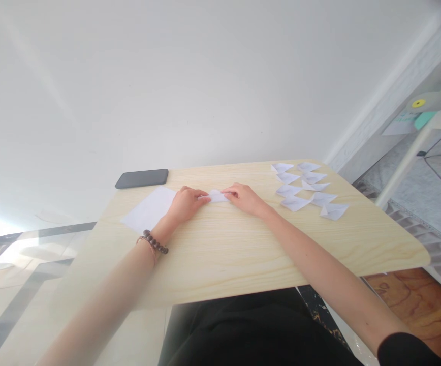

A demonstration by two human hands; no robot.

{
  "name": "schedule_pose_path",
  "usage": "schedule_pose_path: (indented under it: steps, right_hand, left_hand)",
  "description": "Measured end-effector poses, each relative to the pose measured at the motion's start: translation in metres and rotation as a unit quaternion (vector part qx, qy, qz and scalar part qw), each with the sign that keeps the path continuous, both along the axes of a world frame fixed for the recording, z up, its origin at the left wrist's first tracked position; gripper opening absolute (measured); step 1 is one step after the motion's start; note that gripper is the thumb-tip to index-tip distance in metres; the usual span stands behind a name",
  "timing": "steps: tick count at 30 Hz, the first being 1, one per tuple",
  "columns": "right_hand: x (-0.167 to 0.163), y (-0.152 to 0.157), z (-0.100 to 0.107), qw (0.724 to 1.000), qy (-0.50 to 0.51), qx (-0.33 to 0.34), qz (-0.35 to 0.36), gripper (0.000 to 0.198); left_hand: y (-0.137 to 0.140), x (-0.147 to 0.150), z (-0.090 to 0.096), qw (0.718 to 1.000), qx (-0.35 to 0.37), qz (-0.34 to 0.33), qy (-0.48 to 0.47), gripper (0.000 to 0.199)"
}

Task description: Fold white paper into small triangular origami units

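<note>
**Left hand [185, 204] and right hand [245, 198] pinch a small folded paper [217, 196] between them**

The paper is near the middle of a pale wooden worktop [224, 254], toward the wall [205, 101]. The hands are apart, one at each end of it, thumbs and fingers closed on the edges; its white middle shows in the gap. The finer folds are too small to make out.

Just beside the left hand, and partly hidden by it, lies a flat white sheet [150, 208]. Beyond that, at the far left corner, rests a dark phone [142, 178]. To the right, folded white shapes [295, 204] stand in two rough columns. A beaded bracelet [155, 241] circles the left wrist.

The paper should be very light, thin and bendable, stiffer where layers double up, and easily creased or torn. A gentle fingertip pinch at the two ends suits it, since a hard squeeze in the middle could crumple it.
</note>
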State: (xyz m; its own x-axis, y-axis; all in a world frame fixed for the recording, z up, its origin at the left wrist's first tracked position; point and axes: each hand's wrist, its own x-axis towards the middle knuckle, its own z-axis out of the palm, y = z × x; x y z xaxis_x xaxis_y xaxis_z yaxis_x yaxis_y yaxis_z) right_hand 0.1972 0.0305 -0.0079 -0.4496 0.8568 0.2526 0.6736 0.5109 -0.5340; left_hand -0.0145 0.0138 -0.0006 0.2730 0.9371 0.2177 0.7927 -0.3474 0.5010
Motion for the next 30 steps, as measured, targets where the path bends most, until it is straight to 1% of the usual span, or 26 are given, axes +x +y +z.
schedule_pose_path:
  steps: [7,10,13,18,22,24,26,30]
  right_hand:
    - [-0.003,0.002,-0.001,0.999,-0.037,0.007,-0.012,0.025]
    - [-0.003,0.001,-0.002,0.998,-0.049,0.025,-0.020,0.025]
    - [-0.002,0.000,-0.003,0.998,-0.055,0.035,-0.016,0.024]
    - [-0.002,-0.001,-0.004,0.998,-0.042,0.031,-0.018,0.024]
    - [-0.002,-0.003,-0.006,0.999,-0.026,0.024,-0.032,0.022]
    - [-0.003,-0.005,-0.007,0.998,-0.026,0.031,-0.039,0.023]
    - [-0.004,-0.007,-0.006,0.998,-0.029,0.055,-0.028,0.025]
    - [-0.005,-0.011,-0.003,0.988,-0.080,0.120,0.050,0.040]
  left_hand:
    - [-0.002,0.003,-0.003,0.998,0.008,0.051,-0.022,0.028]
    - [-0.001,0.003,-0.005,0.999,0.017,0.048,-0.014,0.029]
    - [-0.001,0.003,-0.005,0.999,0.012,0.043,-0.003,0.029]
    - [0.000,0.003,-0.005,0.999,-0.013,0.044,-0.007,0.027]
    - [0.000,0.005,-0.006,0.998,-0.010,0.058,0.003,0.025]
    - [-0.001,0.005,-0.006,0.999,-0.008,0.052,0.008,0.025]
    - [-0.002,0.005,-0.005,0.999,-0.003,0.038,0.010,0.025]
    - [-0.003,0.004,-0.004,0.999,-0.003,0.030,0.014,0.025]
